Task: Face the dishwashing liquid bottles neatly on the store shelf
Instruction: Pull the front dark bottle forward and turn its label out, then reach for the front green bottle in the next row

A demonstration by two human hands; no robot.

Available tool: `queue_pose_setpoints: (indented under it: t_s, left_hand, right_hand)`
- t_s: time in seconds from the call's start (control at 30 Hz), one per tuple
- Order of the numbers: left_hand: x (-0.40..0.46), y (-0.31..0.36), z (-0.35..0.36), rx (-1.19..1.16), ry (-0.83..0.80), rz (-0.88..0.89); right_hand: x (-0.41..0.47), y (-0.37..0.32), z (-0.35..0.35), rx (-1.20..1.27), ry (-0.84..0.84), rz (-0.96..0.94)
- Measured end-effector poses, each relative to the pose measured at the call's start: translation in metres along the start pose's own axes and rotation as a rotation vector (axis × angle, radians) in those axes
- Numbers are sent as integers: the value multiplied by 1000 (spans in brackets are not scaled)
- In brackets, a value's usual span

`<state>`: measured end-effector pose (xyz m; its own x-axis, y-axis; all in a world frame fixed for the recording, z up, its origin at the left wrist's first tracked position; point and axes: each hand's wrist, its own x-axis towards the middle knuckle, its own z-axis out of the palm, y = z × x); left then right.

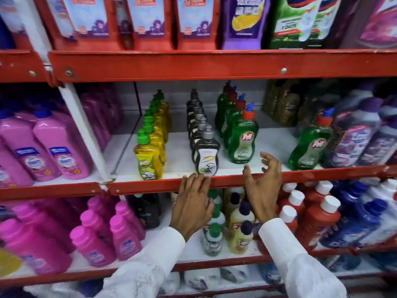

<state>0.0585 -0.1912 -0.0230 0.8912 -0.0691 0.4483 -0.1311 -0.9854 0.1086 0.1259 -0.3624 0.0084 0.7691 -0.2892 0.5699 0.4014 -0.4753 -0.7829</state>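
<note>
On the middle shelf (176, 147), you have four groups of dish liquid bottles standing on the white board behind the red front lip (214, 179). Largest are the green bottles (241, 138), a row of four running back from near the front edge, red caps with blue tips, clear green liquid inside. One more green bottle, the stray (309, 145), stands apart toward the right end and leans left, just beside the purple jugs (356, 138). Left of the green row runs a file of dark bottles (205, 151) with grey caps, the front one at the lip, label facing you. Farther left, the yellow bottles (148, 155) with green caps form another file, front one near the lip too.

Your left hand (192, 203) lies flat with fingers loosely spread, fingertips on the red lip just below the front dark bottle; it holds nothing. Your right hand (263, 186) is open wide, fingers curled and apart, raised over the lip between the green row and the stray, holding nothing.
</note>
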Motion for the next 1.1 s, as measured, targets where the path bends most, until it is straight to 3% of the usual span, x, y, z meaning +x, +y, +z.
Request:
queue_pose_setpoints:
  t_s: [0.1,0.27,0.47,0.67,0.8,1.1]
  left_hand:
    - [13,24,8,-22,1,96]
    - [24,34,16,-13,17,81]
    - [25,34,18,26,10,64]
    - [23,30,14,-47,12,28]
    - [15,17,9,-130,28,-34]
    - [2,-2,10,-184,4,8]
  right_hand:
    - [15,19,-21,-64,106,3]
    - [47,51,-48,-136,230,150]
    - [89,80,-55,-195,197,281]
    - [106,86,-52,-187,233,268]
    - [100,80,-50,-204,182,202]
    - [41,22,1,-137,-65,53]
